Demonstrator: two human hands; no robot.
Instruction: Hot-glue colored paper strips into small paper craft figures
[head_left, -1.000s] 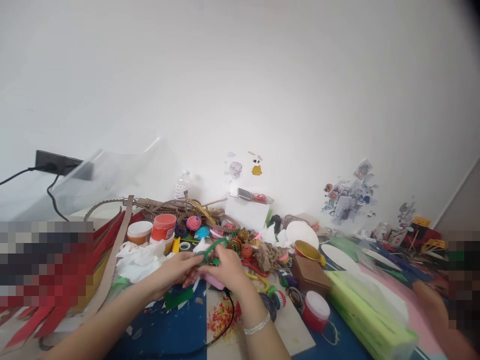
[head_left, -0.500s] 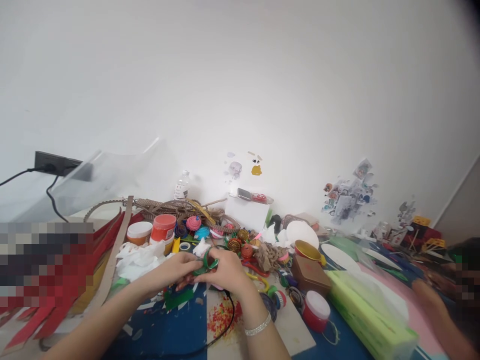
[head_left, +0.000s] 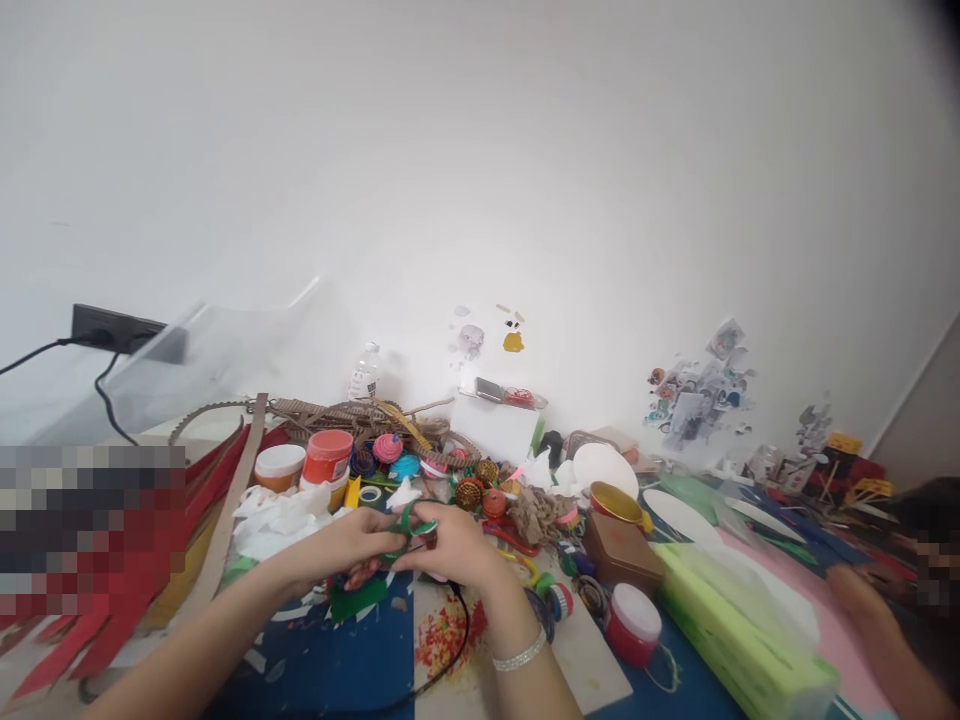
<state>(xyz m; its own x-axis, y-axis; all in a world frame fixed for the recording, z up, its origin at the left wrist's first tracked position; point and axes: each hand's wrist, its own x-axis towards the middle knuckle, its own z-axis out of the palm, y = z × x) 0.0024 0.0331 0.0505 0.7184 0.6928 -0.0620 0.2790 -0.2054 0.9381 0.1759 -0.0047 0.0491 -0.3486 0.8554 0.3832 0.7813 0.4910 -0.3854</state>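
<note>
Near the middle of the cluttered table, a green curled strip (head_left: 409,530) sits between my two hands. My left hand (head_left: 360,545) pinches its left side, fingers closed. From the right, my right hand (head_left: 448,545) grips the other side between thumb and fingers; a sparkling bracelet is on that wrist. Below my left hand lies a flat green piece (head_left: 358,598) on the blue mat (head_left: 330,660). Some of my fingertips are hidden by the strip and by each other.
A red-lidded tub (head_left: 328,455) and crumpled white tissue (head_left: 281,520) stand at left. At right are a brown box (head_left: 622,550), a red jar (head_left: 634,625) and a green-wrapped pack (head_left: 742,625). A black cable (head_left: 461,650) curves below my hands. Another person's arm (head_left: 889,640) reaches in at far right.
The green strip has shifted slightly left and turned between my fingers, its loop now looking more spread. My hands stay almost in place.
</note>
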